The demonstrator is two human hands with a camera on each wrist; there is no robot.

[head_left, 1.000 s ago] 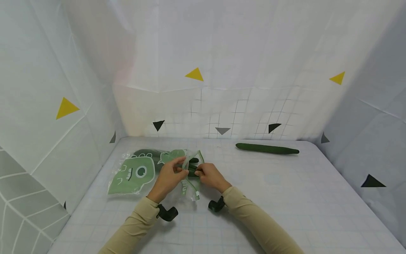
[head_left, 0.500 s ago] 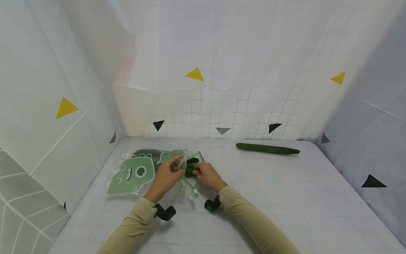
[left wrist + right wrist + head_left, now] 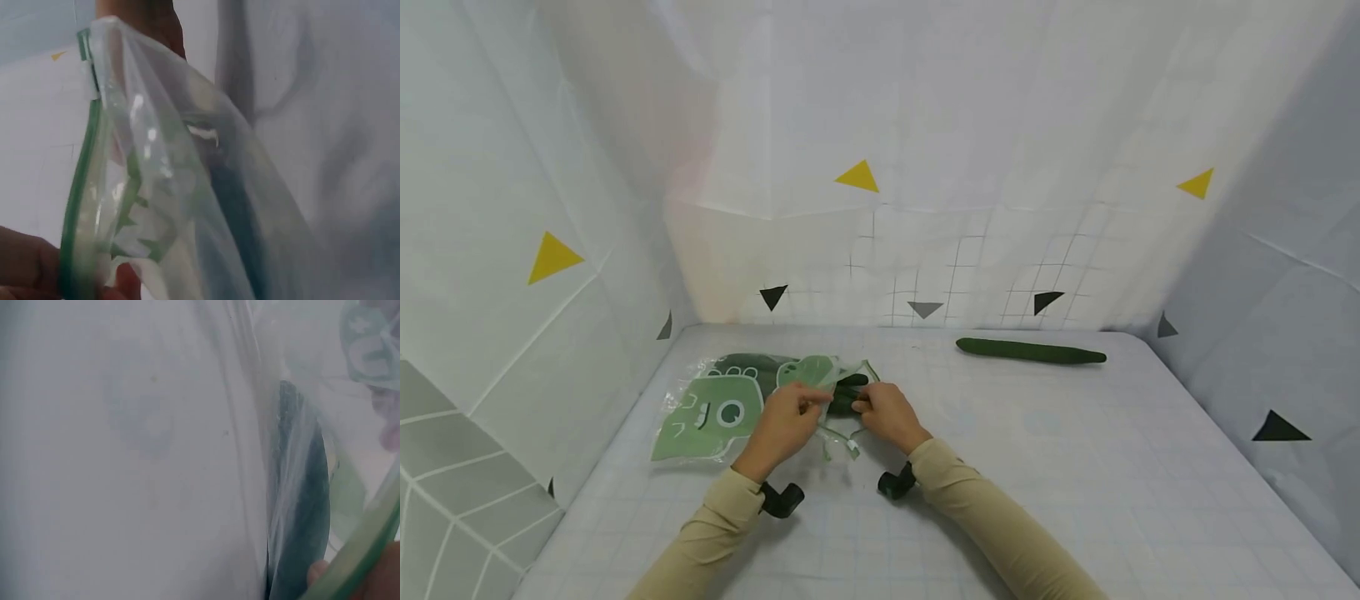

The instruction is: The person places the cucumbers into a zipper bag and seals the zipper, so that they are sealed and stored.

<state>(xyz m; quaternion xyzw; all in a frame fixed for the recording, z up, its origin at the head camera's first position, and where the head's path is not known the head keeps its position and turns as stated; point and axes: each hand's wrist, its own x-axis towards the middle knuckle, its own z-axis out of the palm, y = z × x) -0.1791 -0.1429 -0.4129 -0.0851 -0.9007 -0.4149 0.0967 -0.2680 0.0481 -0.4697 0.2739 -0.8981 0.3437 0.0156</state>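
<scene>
A clear zip bag (image 3: 722,417) with a green cartoon print lies on the left half of the table, its mouth turned right. Inside are dark green cucumbers (image 3: 848,398), their ends showing at the mouth. My left hand (image 3: 786,423) pinches the film at the mouth's left side. At the right side, my right hand (image 3: 891,414) pinches the bag's edge beside the cucumber ends. The right wrist view shows a finger and thumb on either side of the green zip strip (image 3: 353,565), with a cucumber (image 3: 303,500) behind film. A white slider (image 3: 90,80) sits on the strip in the left wrist view.
Another cucumber (image 3: 1030,351) lies alone at the back right of the white table (image 3: 1075,467). White sheets with yellow and black triangles stand behind and at both sides. Each wrist carries a small black camera (image 3: 784,502).
Both hands have shifted slightly left and the left index finger has straightened. The bag's mouth has sunk lower and its hanging zip strip has moved left. The lone cucumber has stayed put.
</scene>
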